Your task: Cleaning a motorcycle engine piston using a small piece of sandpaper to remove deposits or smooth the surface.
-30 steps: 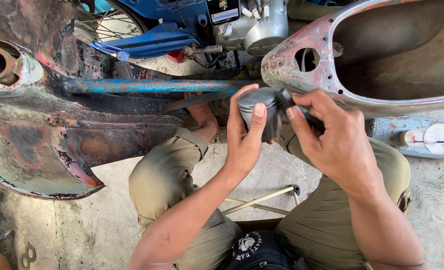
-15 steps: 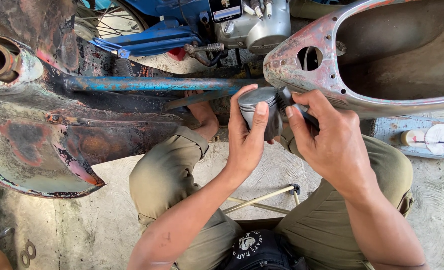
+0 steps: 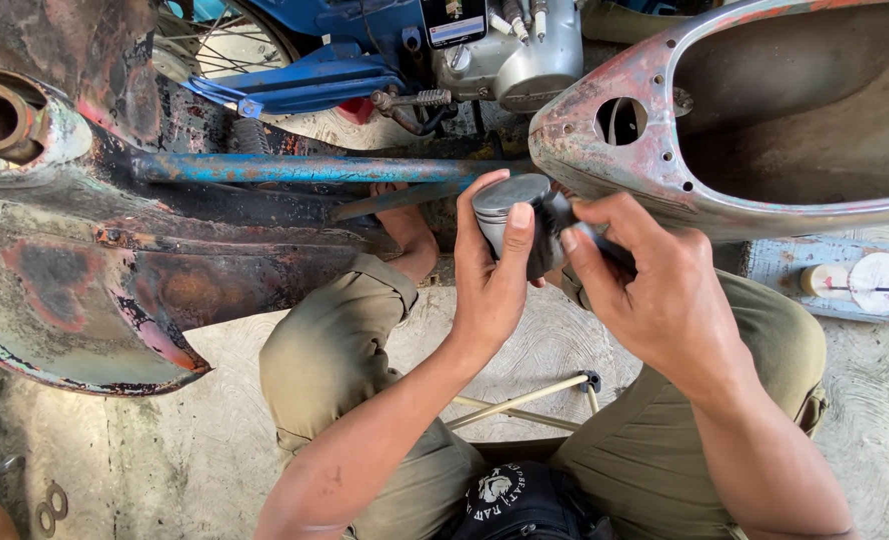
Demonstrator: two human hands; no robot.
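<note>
Left hand point(image 3: 490, 285) grips a grey metal piston point(image 3: 510, 215), fingers wrapped round its side, thumb up on its front. Right hand point(image 3: 655, 290) pinches a dark brush point(image 3: 557, 218) against the piston's right side. Piston sits between both hands, just below the rusty frame point(image 3: 615, 160), above the knees. Blue tube point(image 3: 315, 168) runs behind.

Piston point(image 3: 505, 210): grey metal cyl., ring grooves near crown, tilted w/ flat top up-left, held mid-air betw. both hands, just below rusty scooter frame.
</note>
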